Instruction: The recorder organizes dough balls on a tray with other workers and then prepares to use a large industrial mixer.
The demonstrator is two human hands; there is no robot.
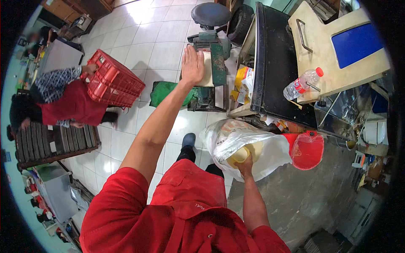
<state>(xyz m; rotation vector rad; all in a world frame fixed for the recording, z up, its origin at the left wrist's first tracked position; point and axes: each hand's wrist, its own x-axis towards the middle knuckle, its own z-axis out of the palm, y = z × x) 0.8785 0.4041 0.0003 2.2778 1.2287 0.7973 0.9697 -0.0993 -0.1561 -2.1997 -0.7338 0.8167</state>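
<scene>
My left hand (192, 64) is stretched forward with flat fingers against a pale sheet of dough (207, 69) on the green rolling machine (213, 63). My right hand (244, 162) reaches into an open clear plastic bag (236, 141) and grips a pale yellow lump of dough (244, 154) inside it. The bag rests on a grey concrete counter (303, 198). Beside the bag stands a red plastic bucket (308, 149) lined with a thin bag.
A dark tray-top table (274, 63) stands to the right of the machine, a plastic water bottle (301, 83) on the beige unit beyond it. On the left a person in red carries a red crate (113, 80). A round stool (211, 13) stands behind the machine.
</scene>
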